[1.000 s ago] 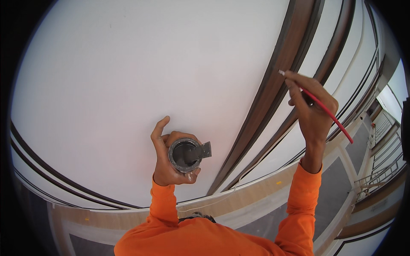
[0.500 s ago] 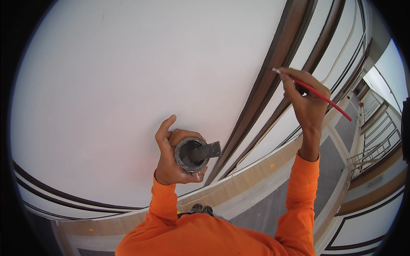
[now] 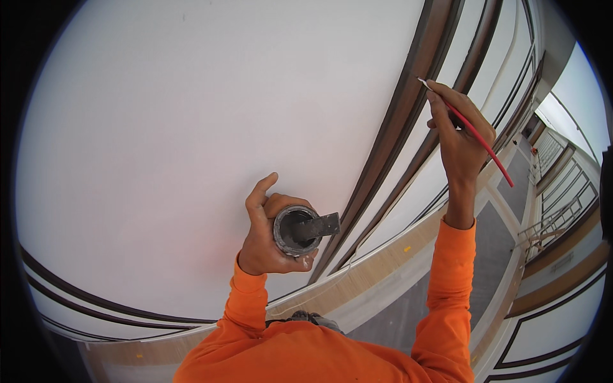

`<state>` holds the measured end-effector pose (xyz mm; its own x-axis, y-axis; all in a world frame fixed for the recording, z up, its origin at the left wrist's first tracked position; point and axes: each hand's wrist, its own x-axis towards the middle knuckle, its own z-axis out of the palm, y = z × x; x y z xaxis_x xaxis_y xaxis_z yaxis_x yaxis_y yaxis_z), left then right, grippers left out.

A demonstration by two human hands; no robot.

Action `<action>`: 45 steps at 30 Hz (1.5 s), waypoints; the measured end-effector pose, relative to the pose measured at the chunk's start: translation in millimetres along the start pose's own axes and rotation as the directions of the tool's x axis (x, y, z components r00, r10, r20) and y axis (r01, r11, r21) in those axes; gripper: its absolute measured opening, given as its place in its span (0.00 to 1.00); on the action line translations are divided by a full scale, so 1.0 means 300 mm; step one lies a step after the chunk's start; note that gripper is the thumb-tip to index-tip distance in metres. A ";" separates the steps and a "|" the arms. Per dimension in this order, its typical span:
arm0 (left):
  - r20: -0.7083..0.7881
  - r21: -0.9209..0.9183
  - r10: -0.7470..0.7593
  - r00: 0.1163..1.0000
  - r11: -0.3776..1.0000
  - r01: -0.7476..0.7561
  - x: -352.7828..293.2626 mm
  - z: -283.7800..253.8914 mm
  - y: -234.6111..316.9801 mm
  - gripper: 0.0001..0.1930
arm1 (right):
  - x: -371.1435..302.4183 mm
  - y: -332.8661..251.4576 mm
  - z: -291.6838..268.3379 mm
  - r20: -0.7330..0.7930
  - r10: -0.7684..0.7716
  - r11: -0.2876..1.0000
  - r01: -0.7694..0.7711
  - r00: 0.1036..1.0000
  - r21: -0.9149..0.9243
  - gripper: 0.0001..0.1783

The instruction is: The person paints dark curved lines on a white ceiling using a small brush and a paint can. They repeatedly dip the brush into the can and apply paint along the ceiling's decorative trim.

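Note:
My left hand (image 3: 260, 237) is wrapped round a small round paint pot (image 3: 288, 225) with dark grey paint inside and smeared on its rim. A flat dark-coated stick (image 3: 324, 225) leans out of the pot toward the right. Up at the right, my right hand (image 3: 461, 131) pinches a thin paintbrush (image 3: 480, 139) with a red handle and a pale ferrule. Its dark tip is at the brown strip of trim (image 3: 408, 89) on the white wall; whether it touches cannot be made out. My left index finger points upward, off the pot.
White wall (image 3: 179, 140) fills the left and middle. More dark moulding (image 3: 476, 57) runs beside the trim, and dark lines (image 3: 96, 293) cross low on the left. A wood-toned floor border (image 3: 345, 284) and grey floor (image 3: 396, 313) lie below. Metal railings (image 3: 568, 198) stand far right.
My right hand has moved up along the trim with the paintbrush, whose handle now tilts more steeply. My left hand and the paint pot have shifted slightly right.

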<state>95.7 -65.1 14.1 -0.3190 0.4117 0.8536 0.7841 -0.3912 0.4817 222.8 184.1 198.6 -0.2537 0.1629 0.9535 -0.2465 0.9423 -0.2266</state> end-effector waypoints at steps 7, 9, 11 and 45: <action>0.024 0.020 -0.010 1.000 1.000 0.010 0.006 -0.012 0.019 0.61 | -0.020 0.012 -0.007 0.083 0.002 0.998 0.003 0.997 -0.066 0.08; 0.030 0.016 0.000 1.000 1.000 0.000 0.010 -0.014 0.019 0.61 | -0.014 0.008 -0.003 0.026 0.018 1.000 -0.018 1.000 -0.018 0.08; 0.028 0.008 -0.001 1.000 1.000 0.001 0.022 0.009 -0.020 0.61 | -0.007 0.047 0.011 -0.013 0.048 0.999 -0.048 0.999 0.008 0.08; 0.053 0.140 -0.003 0.999 0.990 -0.005 0.072 0.006 0.033 0.60 | 0.013 0.076 0.003 -0.007 0.047 0.996 -0.046 0.999 0.077 0.08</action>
<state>97.7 -58.5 36.9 -0.2925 0.4555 0.8408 0.8526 -0.2740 0.4450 215.3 206.1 197.0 -0.2584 0.2088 0.9432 -0.3058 0.9085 -0.2849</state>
